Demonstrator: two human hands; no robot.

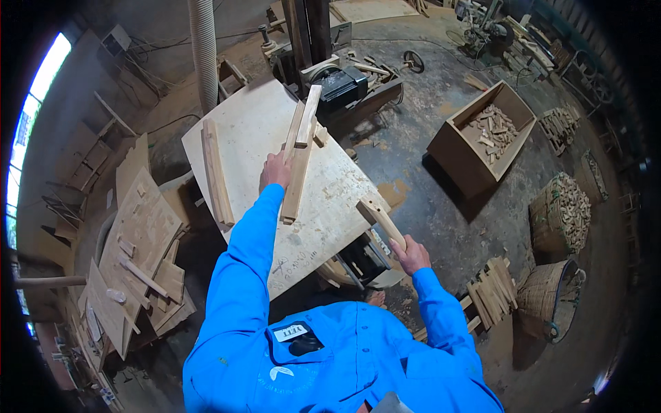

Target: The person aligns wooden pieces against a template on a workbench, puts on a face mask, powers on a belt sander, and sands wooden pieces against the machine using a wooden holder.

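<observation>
My left hand (275, 170) reaches forward over the pale worktable (330, 193), its fingers closed on a thin wooden strip (295, 131). Beside that strip lie a thicker wooden bar (296, 180) and a lighter wooden piece (311, 113) that points toward the machine. A small wood block (320, 135) sits to their right. My right hand (413, 255) grips the near end of a wooden piece (382, 221) with small holes at its far end, held by the table's right edge. On the table's left side rests a pair of long wooden bars (217, 172).
A machine with a dark motor (343, 86) stands at the table's far end, near a ribbed hose (203, 55). To the right are a wooden box (461, 144) of offcuts, baskets (551, 292) and stacked sticks (492, 292). Boards (141, 234) with scraps lie left.
</observation>
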